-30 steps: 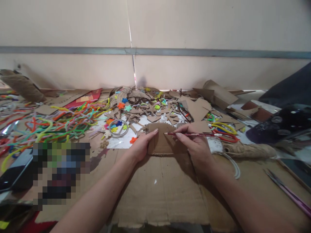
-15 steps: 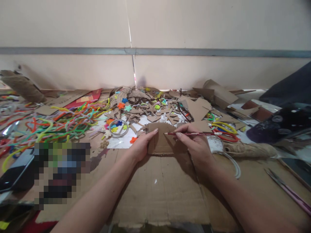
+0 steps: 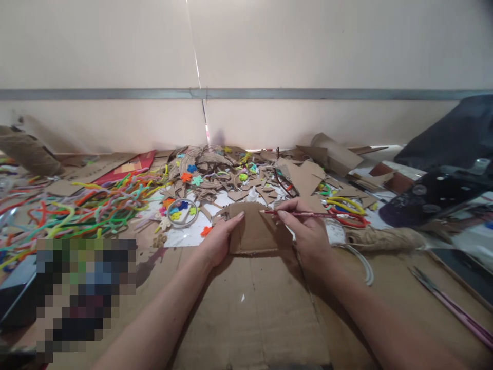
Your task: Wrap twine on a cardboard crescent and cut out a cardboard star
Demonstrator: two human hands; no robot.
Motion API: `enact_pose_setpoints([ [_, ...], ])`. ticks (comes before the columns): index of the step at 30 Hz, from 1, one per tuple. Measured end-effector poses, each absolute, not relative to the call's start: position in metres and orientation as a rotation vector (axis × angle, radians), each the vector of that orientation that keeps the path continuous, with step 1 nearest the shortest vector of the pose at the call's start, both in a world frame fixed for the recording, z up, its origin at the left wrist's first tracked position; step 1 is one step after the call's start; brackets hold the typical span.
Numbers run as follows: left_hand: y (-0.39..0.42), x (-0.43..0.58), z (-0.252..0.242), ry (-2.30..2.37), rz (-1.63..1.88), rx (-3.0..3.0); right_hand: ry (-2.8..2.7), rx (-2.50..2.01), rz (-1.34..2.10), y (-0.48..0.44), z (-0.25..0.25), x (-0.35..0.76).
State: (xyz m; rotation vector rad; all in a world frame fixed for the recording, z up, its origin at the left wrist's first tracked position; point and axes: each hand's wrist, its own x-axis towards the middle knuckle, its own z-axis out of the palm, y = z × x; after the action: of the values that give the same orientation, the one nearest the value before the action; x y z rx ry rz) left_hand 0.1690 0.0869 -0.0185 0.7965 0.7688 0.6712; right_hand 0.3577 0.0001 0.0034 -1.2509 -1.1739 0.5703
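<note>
In the middle of the head view, a small brown cardboard piece [image 3: 252, 234] with a curved top edge is held up at a tilt. My left hand [image 3: 219, 239] grips its left side, thumb on the front face and the other fingers hidden behind. A dark red pencil [image 3: 304, 213] is pinched between the thumb and fingers of my right hand [image 3: 310, 234]. Its tip meets or hovers just over the upper part of the cardboard; I cannot tell which. Under both hands lies a large flat cardboard sheet [image 3: 265, 313].
Left, tangled pipe cleaners [image 3: 100, 203] lie beside a tape roll [image 3: 182, 212]. Cardboard scraps [image 3: 223, 180] and felt flowers fill the back. To the right are yellow-handled scissors [image 3: 348, 205], a twine roll [image 3: 385, 239], pink-handled scissors [image 3: 450, 303] and a dark purple object [image 3: 416, 200].
The whole view has shifted, so everything sits slightly lower and further left. Both hands keep their holds on the cardboard piece and pencil; the pencil tip appears slightly nearer the cardboard's top edge.
</note>
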Motion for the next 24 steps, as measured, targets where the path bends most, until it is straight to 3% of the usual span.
enact_pose_setpoints([
  [24, 0.0879, 0.1670, -0.0207, 0.758, 0.673, 0.859, -1.173, -1.247, 0.601, 0.0026, 0.0034, 0.3621],
])
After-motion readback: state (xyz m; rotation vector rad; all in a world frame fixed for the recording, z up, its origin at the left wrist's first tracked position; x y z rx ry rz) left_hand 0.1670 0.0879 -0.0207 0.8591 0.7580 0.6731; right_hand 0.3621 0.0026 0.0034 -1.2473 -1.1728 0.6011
